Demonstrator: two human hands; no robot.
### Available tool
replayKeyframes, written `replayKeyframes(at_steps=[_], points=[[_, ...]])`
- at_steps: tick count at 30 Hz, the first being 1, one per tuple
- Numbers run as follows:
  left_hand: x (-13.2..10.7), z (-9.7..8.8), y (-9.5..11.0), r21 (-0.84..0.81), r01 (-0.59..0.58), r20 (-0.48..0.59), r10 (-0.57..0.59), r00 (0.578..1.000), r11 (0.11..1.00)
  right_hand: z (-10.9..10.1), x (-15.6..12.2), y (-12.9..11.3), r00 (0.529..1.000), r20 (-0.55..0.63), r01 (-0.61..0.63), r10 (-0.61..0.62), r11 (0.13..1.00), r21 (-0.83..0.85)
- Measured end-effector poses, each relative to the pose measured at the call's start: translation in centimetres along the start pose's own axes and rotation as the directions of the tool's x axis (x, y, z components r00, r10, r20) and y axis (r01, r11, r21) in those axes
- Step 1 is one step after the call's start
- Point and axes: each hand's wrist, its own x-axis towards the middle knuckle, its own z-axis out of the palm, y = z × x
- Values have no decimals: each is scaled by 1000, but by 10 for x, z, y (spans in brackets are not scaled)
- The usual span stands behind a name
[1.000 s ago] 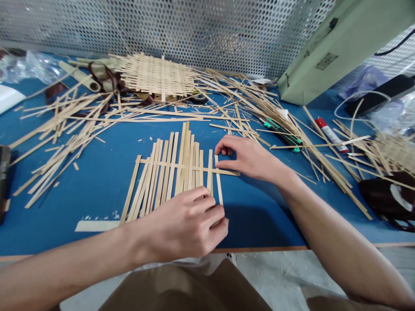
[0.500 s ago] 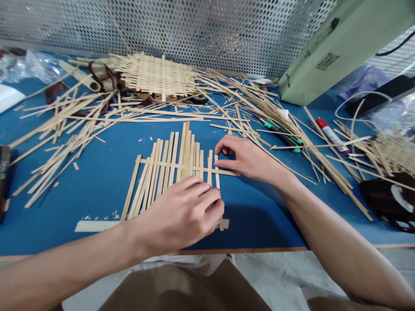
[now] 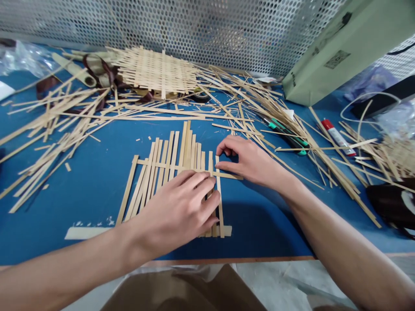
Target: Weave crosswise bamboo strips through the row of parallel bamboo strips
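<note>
Thin bamboo strips lie side by side on the blue tabletop, with a crosswise strip passing among their upper parts. Their lower ends rest by a flat pale strip. My left hand lies palm down over the middle strips, fingers spread and slightly bent, hiding what is beneath. At the right side, my right hand has its curled forefinger and thumb at the top of the rightmost upright strip. The exact contact of those fingertips is hard to make out.
A woven bamboo piece sits at the back among loose strips. To the right are a green-and-black cutter knife, a red-and-white tube and a pale green bag. Perforated metal borders the back.
My left hand has shifted slightly left and down, uncovering more of the right-hand strips' lower ends. My right hand stays at the rightmost strip's top. The camera view has moved a little.
</note>
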Motion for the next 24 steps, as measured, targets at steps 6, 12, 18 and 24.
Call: replayKeyframes(at_steps=[6,12,18,24], points=[[1,1,-2,7,0,-25,0,1000,1000,5,-1,-6,991,-73,110,-107,994,29],[0,2,-2,9,7,-19,-7,1000,1000,9,-1,-10,987,-108,122,-118,992,28],[0,3,-2,-4,18,-11,-18,1000,1000,12,-1,-12,986,-113,129,-124,991,40],[0,2,-3,-6,24,-16,-24,1000,1000,11,-1,-11,986,-105,136,-133,990,24]])
